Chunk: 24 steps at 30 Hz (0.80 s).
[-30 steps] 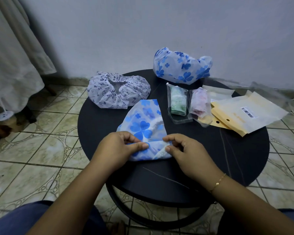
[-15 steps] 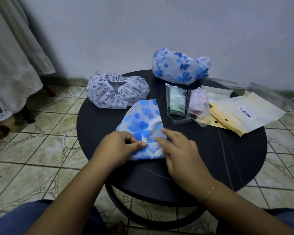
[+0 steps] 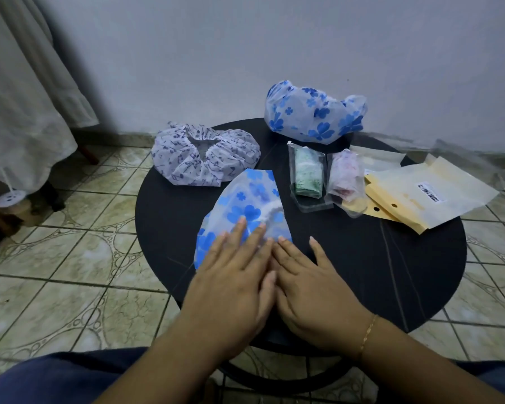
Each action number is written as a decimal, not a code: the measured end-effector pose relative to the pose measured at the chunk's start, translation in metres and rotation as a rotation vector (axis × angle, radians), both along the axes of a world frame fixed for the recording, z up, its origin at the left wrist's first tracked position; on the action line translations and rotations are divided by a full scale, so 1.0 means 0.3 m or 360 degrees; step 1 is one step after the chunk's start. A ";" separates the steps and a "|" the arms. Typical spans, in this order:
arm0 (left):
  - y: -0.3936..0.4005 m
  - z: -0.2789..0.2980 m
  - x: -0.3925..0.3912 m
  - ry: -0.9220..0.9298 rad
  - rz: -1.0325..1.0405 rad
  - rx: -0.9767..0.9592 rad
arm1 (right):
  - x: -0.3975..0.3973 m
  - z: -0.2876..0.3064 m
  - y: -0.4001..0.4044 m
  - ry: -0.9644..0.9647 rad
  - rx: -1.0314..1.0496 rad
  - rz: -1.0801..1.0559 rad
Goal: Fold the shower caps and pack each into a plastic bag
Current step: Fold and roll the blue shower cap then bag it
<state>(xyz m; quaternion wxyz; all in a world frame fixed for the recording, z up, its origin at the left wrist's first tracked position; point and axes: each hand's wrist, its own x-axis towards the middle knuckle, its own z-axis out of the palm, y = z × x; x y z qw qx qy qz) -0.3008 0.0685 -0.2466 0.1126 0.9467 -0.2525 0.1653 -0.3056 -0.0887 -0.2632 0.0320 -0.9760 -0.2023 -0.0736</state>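
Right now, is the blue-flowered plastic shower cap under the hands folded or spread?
Folded: the blue-flowered plastic shower cap lies flat as a wedge.

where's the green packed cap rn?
Head view: green packed cap stands in its bag at the table's centre-right, just left of the pink packed cap, in front of the blue-flower cap.

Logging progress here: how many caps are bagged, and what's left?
Two look done: a green cap and a pink cap sit folded in clear bags. In hand: left hand and right hand press flat the blue-flower cap. Left: the purple cap and the far blue cap.
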 end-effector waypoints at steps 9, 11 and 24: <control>0.056 -0.075 -0.007 0.0294 0.0079 0.0221 | 0.004 0.032 -0.030 0.0317 0.0012 0.0083; 0.092 -0.077 0.002 0.0303 0.0137 0.0239 | 0.008 0.035 -0.044 0.0394 -0.0003 0.0103; 0.153 -0.025 0.071 0.0165 0.0007 0.0121 | 0.089 0.056 -0.104 0.0478 0.0600 0.0230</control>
